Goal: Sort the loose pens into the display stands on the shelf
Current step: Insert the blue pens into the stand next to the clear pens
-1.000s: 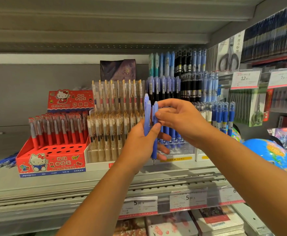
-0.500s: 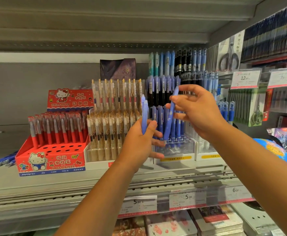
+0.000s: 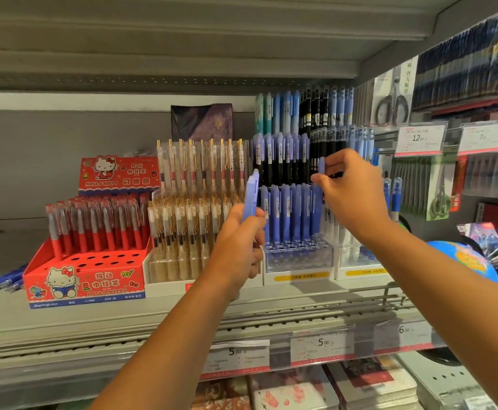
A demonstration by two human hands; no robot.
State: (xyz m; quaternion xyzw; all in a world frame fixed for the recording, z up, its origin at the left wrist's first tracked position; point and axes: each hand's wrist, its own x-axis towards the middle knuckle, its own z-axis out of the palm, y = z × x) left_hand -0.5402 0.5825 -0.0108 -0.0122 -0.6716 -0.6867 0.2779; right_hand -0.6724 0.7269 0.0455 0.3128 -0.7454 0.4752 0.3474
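Between right fingers (image 3: pixel 338 158), blue pen (image 3: pixel 321 167)

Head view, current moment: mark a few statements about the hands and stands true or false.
1. The left hand holds a blue pen. True.
2. The right hand is empty. False: its fingers pinch a second blue pen at the blue stand.
3. Loose blue pens lie on the shelf left of the red stand. True.
4. The red stand's front holes are all filled. False: they are empty.
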